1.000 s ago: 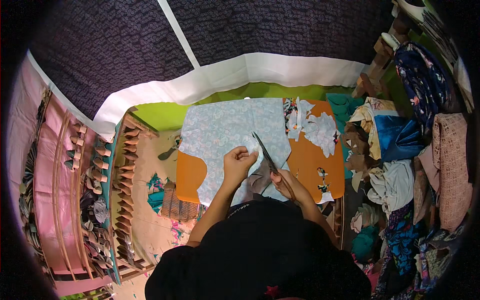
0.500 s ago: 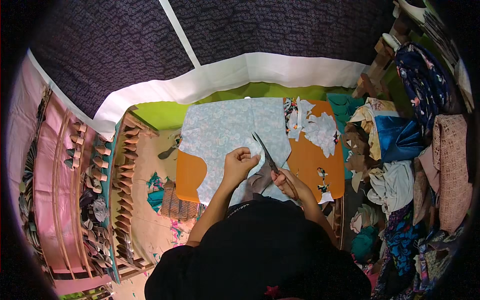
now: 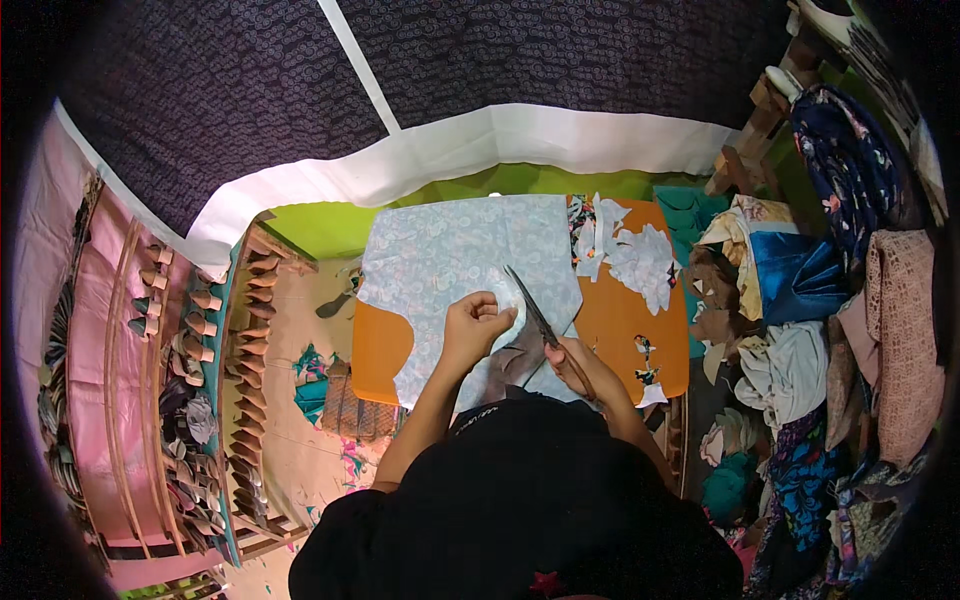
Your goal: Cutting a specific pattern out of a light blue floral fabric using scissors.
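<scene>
A light blue-grey patterned cloth lies over most of the orange table. Above it, my right hand grips a pair of scissors, their long dark blades pointing up and left. My left hand, beside the blades, has thumb and fingers pinched on a thin white piece; whether it is cloth or paper I cannot tell. Under the hands lies a darker grey-brown cloth, partly hidden by my arms and black shirt.
White-backed fabric scraps lie at the table's right, with a small patterned offcut nearer me. Folded and bundled fabrics crowd the right side. Racks of wooden shoe forms stand at the left. Dark patterned cloth hangs across the far side.
The scissor blades have come closer together and shifted slightly. My left hand has moved a little to the left, still pinching. The cloth on the table stays in place.
</scene>
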A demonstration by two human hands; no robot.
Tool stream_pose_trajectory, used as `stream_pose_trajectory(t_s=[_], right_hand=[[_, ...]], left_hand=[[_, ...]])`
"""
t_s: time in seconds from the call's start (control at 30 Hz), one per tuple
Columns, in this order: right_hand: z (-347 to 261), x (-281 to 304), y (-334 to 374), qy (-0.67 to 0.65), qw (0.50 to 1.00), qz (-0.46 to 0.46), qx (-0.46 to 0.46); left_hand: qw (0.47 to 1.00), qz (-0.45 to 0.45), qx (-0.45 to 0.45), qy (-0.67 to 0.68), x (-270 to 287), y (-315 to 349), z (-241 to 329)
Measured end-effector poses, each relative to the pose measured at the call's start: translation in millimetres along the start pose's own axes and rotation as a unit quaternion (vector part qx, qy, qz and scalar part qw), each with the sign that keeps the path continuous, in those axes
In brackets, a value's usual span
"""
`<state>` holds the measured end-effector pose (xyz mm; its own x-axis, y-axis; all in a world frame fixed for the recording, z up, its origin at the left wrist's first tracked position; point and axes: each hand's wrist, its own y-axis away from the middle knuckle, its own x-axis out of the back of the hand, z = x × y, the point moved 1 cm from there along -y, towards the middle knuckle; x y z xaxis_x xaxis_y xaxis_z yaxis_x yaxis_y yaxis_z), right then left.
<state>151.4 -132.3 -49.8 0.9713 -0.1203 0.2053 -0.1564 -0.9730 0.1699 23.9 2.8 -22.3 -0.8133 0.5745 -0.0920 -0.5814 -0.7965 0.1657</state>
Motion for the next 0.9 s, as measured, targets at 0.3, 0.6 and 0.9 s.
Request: stream_pose_trajectory(t_s=[0.3, 0.6, 0.9], right_hand=[[-6, 0, 0, -0.001, 1.000, -0.023, -0.016], [-14, -5, 1, -0.370, 0.915, -0.065, -0.145], [-11, -12, 2, -0.339, 0.928, -0.059, -0.140]], left_hand=[[0.999, -0.008, 0.037, 0.035, -6, 3, 13], [0.998, 0.054, 0.012, 0.038, -7, -1, 9], [0.999, 0.043, -0.002, 0.028, -11, 4, 13]])
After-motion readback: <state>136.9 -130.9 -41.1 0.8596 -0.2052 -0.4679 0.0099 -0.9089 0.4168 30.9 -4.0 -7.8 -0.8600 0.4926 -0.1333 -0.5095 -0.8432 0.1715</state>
